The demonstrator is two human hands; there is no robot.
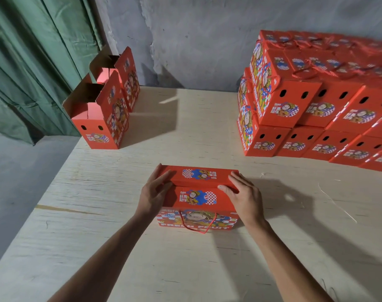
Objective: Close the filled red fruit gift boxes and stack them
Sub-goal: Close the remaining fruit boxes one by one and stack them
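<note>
A red fruit gift box [198,198] sits near the middle of the plywood tabletop [98,214], long axis running left to right, its rope handle [196,223] on the side facing the person. The left hand [154,194] and right hand [243,196] lie flat with fingers spread, pressing its top flaps shut. Stacked closed boxes [316,105] fill the far right corner; two open boxes [107,105] stand at the far left edge.

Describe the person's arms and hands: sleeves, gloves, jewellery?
Both forearms are bare to the frame edge, with no sleeves in view. The left hand and right hand wear no gloves. No rings, watch or wristbands show on either.
</note>
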